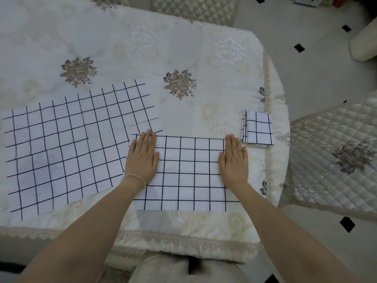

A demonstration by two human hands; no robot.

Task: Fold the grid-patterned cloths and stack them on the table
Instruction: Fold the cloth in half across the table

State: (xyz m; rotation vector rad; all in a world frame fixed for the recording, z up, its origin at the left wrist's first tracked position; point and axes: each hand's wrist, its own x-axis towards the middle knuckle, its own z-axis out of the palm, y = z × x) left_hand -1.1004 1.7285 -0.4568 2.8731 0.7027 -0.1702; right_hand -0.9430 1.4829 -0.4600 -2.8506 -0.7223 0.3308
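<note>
Item: white black-grid cloth, half-folded (183,172), on cream embroidered desk (183,48). Left hand (142,160) and right hand (234,160) press it, fingers flat, holding nothing. Advice: match edges before creasing.

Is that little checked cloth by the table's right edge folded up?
Folded: the small cloth shows stacked layered edges along its left side.

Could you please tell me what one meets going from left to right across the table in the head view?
Unfolded cloths → left hand → cloth being folded → right hand → small folded stack.
</note>
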